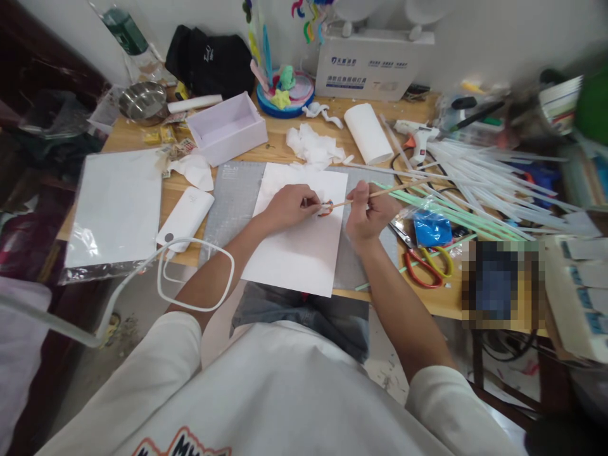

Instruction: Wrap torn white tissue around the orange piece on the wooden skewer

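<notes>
My right hand [373, 212] is closed round a thin wooden stick [403, 185], which slants up to the right. The lower tip of the stick meets a small orange-and-dark piece [325, 209], too small to name. At this piece the fingertips of my left hand [295, 204] are pinched together. Both hands are over a white sheet of paper [297, 256], which lies on a grey cutting mat [232, 199]. Crumpled white tissue [316, 145] lies just beyond the sheet.
Right of my hands lie scissors [427, 266], a blue packet [432, 228], a glue gun [420, 139] and many white and green strips [484, 171]. A lilac box [230, 130], a white power bank [186, 216] and a bagged sheet stack [116, 202] are on the left. A white cable [232, 272] loops across my left forearm.
</notes>
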The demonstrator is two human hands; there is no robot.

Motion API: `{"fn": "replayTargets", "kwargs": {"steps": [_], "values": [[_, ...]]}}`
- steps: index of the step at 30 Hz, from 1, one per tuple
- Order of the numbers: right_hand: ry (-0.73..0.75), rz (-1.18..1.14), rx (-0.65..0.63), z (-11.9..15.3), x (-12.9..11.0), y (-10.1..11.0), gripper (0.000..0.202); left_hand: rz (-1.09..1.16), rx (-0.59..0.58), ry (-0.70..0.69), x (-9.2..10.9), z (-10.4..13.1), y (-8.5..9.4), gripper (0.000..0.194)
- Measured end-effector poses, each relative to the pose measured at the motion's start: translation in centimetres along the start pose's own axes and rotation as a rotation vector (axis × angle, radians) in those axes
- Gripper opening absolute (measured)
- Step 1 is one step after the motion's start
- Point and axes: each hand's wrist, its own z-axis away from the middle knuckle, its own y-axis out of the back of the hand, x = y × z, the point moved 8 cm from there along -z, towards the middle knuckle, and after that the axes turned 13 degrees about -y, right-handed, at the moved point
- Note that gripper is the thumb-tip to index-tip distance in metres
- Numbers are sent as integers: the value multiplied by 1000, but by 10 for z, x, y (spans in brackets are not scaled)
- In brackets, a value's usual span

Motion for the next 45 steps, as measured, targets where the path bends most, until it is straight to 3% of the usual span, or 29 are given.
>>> {"fn": "replayTargets", "kwargs": {"steps": [8, 15, 21, 26, 40, 45], "values": [[-10, 76, -26, -1, 0, -5, 59, -2, -29, -36, 4, 1, 0, 13], [-97, 22, 9, -7, 16, -6, 55, -41, -70, -201, 14, 5, 1, 17], [-123, 37, 18, -11, 19, -4, 53, 106, -72, -320, 28, 6, -1, 18], [-100, 51, 51, -10, 15, -1, 55, 10, -109, -278, 24, 3, -5, 18], [-148, 1, -97, -11, 21, -16, 49, -64, -10, -296, 21, 4, 7, 15], [-180, -31, -64, -12, 27, -13, 48, -70, -10, -281, 22, 4, 7, 15]]}}
